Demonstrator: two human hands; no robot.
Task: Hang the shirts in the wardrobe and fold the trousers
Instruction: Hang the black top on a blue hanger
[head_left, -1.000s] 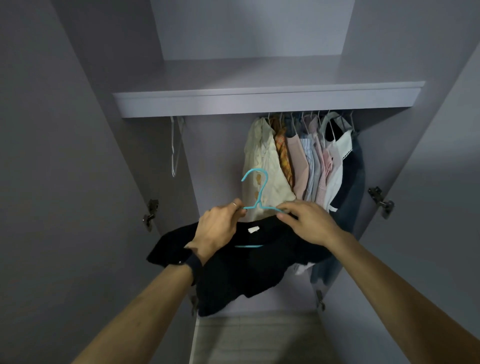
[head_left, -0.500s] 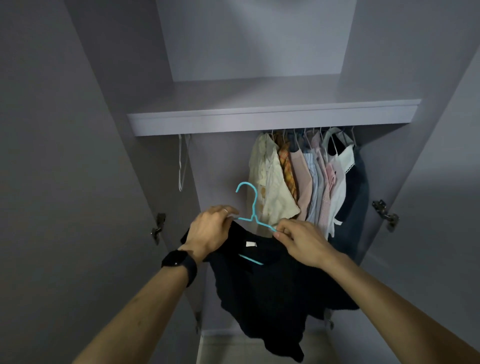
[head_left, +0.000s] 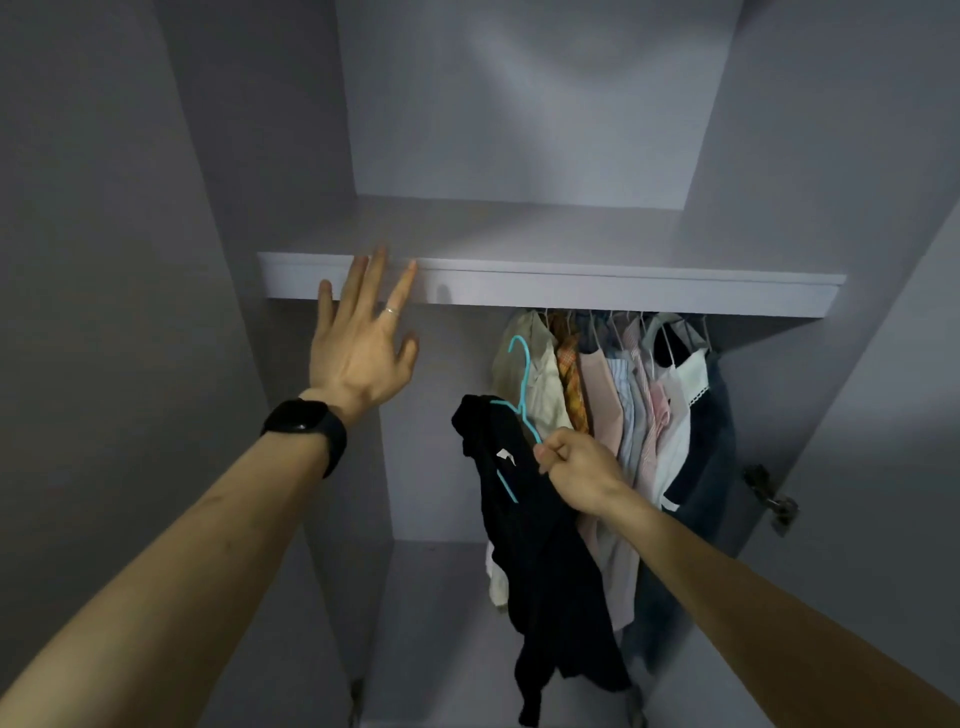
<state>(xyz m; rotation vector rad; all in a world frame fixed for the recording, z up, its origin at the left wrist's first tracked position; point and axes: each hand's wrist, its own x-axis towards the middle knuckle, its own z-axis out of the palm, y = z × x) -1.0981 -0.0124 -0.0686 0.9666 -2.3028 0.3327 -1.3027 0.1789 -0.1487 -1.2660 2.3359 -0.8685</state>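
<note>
- Left hand (head_left: 363, 343): raised at the left end of the shelf (head_left: 623, 288), back toward the camera. Fingers straight and spread, nothing held.
- The fingertips overlap the shelf's front edge. Contact cannot be told.
- Ring (head_left: 390, 310) on one finger, black watch (head_left: 306, 423) on the wrist.
- Right hand (head_left: 576, 467): lower, right of centre. Fingers curled tight, pinching the lower arm of the hanger (head_left: 523, 382) together with the fabric there.
- Hanger: teal, thin and steeply tilted. Its hook points up in front of the cream shirt and is free, not on any rail.
- Black shirt (head_left: 540, 561): on the hanger, one shoulder bunched at the hanger's upper-left end. The rest trails down below the right hand. A white label (head_left: 505, 457) shows inside the collar.
- The shirt's position is inside the open wardrobe (head_left: 519, 130), under the shelf, just left of the hung clothes (head_left: 623, 405) and partly in front of them.
- Hung clothes, left to right: cream, orange plaid, pale pink, light blue stripe, pink, white with a lace edge, dark blue.
- They are packed on the right side. Their hooks run up behind the shelf's front edge, and the rail is hidden.
- Metal hinge (head_left: 769, 499) on the right wall.
- Lighting is dim and the lower part of the wardrobe is in shadow.
</note>
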